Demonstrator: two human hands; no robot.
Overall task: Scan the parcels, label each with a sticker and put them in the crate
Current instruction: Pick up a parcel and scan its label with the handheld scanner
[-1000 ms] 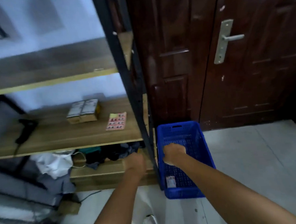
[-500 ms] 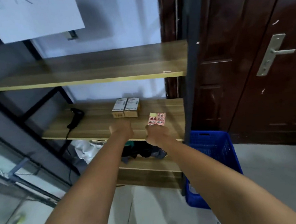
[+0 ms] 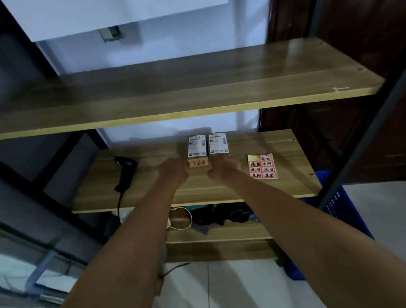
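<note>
Two bare arms reach from the bottom of the frame to a wooden shelf (image 3: pixel 292 171) at centre, the left hand (image 3: pixel 173 171) and right hand (image 3: pixel 223 169) just in front of two parcels (image 3: pixel 207 145) lying side by side. A sticker sheet (image 3: pixel 261 166) lies to their right, a scanner (image 3: pixel 124 171) to their left. A blue crate (image 3: pixel 345 211) shows at lower right.

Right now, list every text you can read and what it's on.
Left parcel, front face: handwritten marks, roughly "3-1-2", not sure.
Both parcels' white labels (right parcel): print too small to read.
Sticker sheet: red-framed handwritten characters, too blurred to read.
</note>
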